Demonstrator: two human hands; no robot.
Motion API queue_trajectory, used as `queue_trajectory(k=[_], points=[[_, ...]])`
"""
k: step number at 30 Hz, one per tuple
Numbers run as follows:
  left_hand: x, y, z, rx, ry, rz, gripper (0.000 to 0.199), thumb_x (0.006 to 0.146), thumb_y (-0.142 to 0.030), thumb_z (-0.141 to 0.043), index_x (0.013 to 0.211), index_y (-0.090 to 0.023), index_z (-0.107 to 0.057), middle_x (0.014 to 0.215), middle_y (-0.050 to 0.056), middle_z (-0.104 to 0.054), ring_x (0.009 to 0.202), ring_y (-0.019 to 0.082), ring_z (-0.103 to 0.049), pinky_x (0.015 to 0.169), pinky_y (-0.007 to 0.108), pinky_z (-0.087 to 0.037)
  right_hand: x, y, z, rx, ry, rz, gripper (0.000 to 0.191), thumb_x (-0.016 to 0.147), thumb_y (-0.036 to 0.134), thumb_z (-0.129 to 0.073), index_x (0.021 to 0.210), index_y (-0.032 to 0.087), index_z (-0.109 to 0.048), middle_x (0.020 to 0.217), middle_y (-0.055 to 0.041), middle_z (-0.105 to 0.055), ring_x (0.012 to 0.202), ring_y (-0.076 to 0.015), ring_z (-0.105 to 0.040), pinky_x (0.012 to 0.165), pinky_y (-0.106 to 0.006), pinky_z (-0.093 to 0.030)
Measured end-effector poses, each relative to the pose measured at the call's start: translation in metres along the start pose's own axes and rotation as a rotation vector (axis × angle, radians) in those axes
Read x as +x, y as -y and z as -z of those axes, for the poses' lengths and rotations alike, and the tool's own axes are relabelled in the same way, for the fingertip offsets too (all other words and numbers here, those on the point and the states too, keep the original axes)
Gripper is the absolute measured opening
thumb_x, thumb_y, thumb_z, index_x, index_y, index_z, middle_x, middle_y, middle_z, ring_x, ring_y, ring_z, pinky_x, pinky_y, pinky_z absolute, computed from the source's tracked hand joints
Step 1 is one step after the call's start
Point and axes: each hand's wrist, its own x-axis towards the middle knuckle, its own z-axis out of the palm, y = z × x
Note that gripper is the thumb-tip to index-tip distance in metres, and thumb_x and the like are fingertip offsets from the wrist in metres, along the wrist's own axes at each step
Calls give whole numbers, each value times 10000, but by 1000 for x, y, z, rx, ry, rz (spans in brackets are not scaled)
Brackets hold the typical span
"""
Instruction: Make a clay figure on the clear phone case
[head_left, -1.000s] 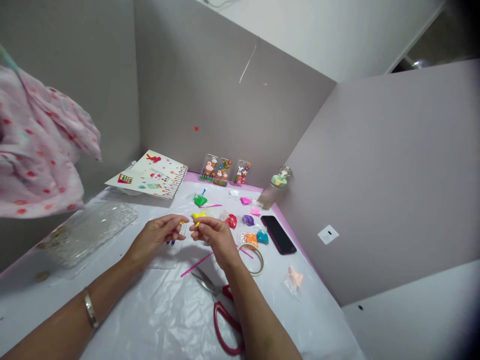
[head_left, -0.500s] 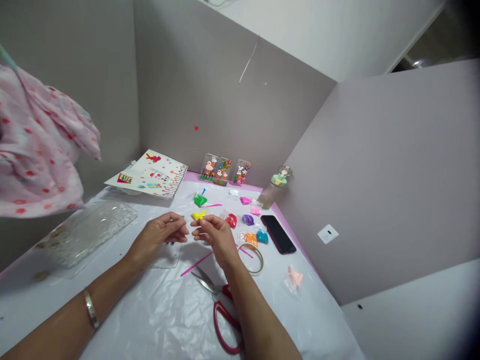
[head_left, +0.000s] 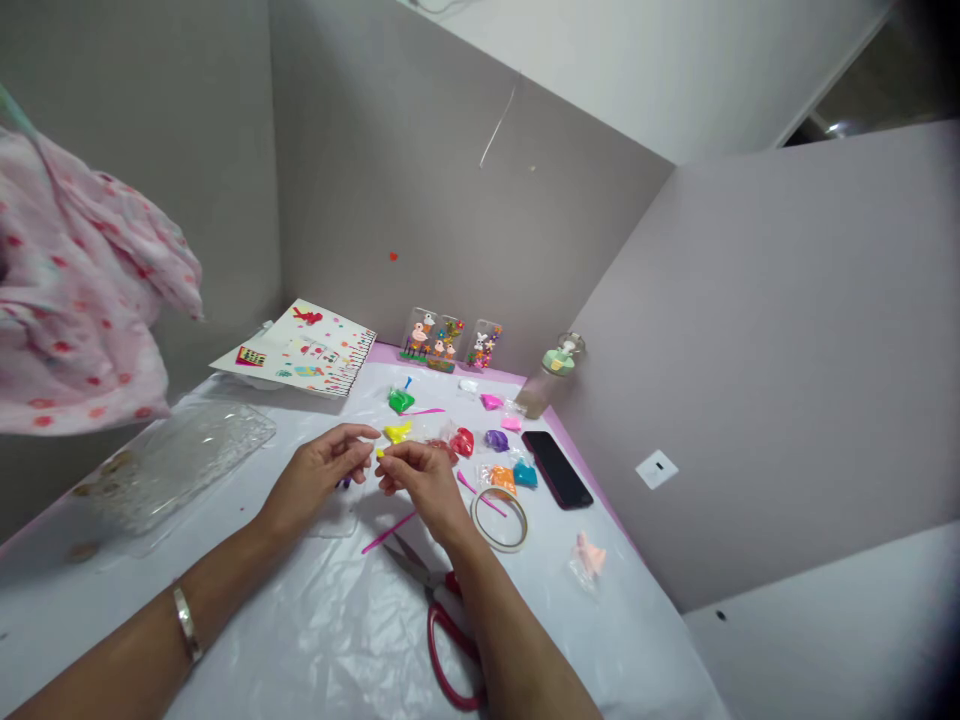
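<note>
My right hand (head_left: 424, 487) pinches a tiny bit of yellow clay (head_left: 380, 454) between thumb and fingertips. Facing it, just to the left, is my left hand (head_left: 322, 475), its fingers bent and apart with nothing visible in them. Beneath the hands lies a clear phone case (head_left: 335, 523), partly covered, with small dark bits on it. A yellow clay pack (head_left: 398, 432) sits just behind the fingertips. Red-handled scissors (head_left: 450, 650) lie partly under my right forearm, and a pink modelling tool (head_left: 386, 533) rests near their blades.
Packs of green (head_left: 401, 400), red (head_left: 463, 441), purple (head_left: 496, 440) and orange clay (head_left: 503, 480) lie behind. A tape roll (head_left: 500, 519), phone (head_left: 556, 470) and bottle (head_left: 550, 380) stand right. Decorated cases (head_left: 484, 345) lean on the wall; a notebook (head_left: 300, 350) and clear packaging (head_left: 199, 465) lie left.
The yellow bit now shows in my right fingertips, which have dropped slightly and moved left. My left index finger has stretched out above the thumb.
</note>
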Motion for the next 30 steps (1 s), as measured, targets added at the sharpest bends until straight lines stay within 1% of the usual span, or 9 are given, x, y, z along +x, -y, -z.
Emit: queue_trajectory(k=[4, 7, 11, 14, 17, 20, 24, 28, 30], points=[[-2, -2, -6, 20, 31, -43, 308, 843, -542, -742, 837, -234, -750, 720, -24, -676, 669, 175, -598, 698, 294, -468, -2, 1, -2, 3, 30, -3, 221, 726, 376, -863, 802, 174, -814, 680, -4, -744, 602, -132, -643, 633, -262, -526], [-5, -2, -9, 24, 32, -60, 288, 840, -527, -754, 833, -239, -753, 730, -22, -687, 678, 177, -598, 696, 291, -472, -2, 0, -2, 27, 53, -16, 238, 727, 386, -860, 835, 177, -822, 696, -14, -763, 602, -140, -654, 636, -272, -536], [-7, 0, -8, 2, 19, -56, 284, 819, -529, -785, 873, -250, -766, 741, -24, -712, 680, 179, -623, 684, 284, -481, 0, -2, 0, 74, 29, -16, 278, 699, 385, -877, 888, 192, -813, 707, -3, -768, 606, -143, -671, 635, -278, -550], [-5, 1, -5, -29, -19, -21, 326, 795, -563, -804, 879, -249, -781, 777, -15, -741, 676, 179, -659, 709, 294, -506, 0, -1, 2, 97, 12, -11, 310, 699, 387, -875, 932, 191, -815, 728, -5, -773, 606, -135, -670, 634, -274, -551], [-1, 3, -2, -79, -23, 41, 409, 740, -615, -837, 905, -241, -815, 801, 16, -779, 724, 215, -720, 755, 329, -558, 0, 2, 3, 109, 1, -5, 290, 700, 391, -879, 890, 181, -816, 733, -9, -765, 616, -128, -669, 648, -270, -551], [1, 3, -2, -145, -34, 94, 491, 675, -638, -881, 951, -235, -829, 877, 49, -816, 790, 243, -757, 802, 364, -602, 1, 4, 4, 118, -27, 10, 280, 699, 387, -895, 875, 186, -812, 746, 0, -760, 629, -118, -667, 657, -256, -542], [3, 2, 1, -235, -115, 121, 544, 619, -628, -926, 961, -224, -803, 933, 56, -818, 779, 219, -754, 788, 354, -624, 3, 2, 6, 129, -82, 38, 275, 692, 399, -919, 825, 192, -795, 704, 19, -737, 601, -103, -637, 630, -240, -522], [5, -3, 8, -296, -211, 122, 531, 594, -629, -942, 845, -202, -750, 790, 15, -757, 636, 170, -689, 671, 317, -618, 6, 0, 7, 154, -109, 47, 307, 677, 442, -928, 780, 195, -778, 648, 29, -713, 531, -93, -592, 558, -234, -491], [7, -5, 11, -313, -249, 121, 541, 546, -625, -965, 772, -200, -719, 690, -18, -699, 580, 149, -643, 621, 291, -601, 6, 0, 6, 169, -102, 41, 329, 650, 450, -939, 775, 193, -777, 655, 19, -725, 536, -100, -608, 557, -239, -502]])
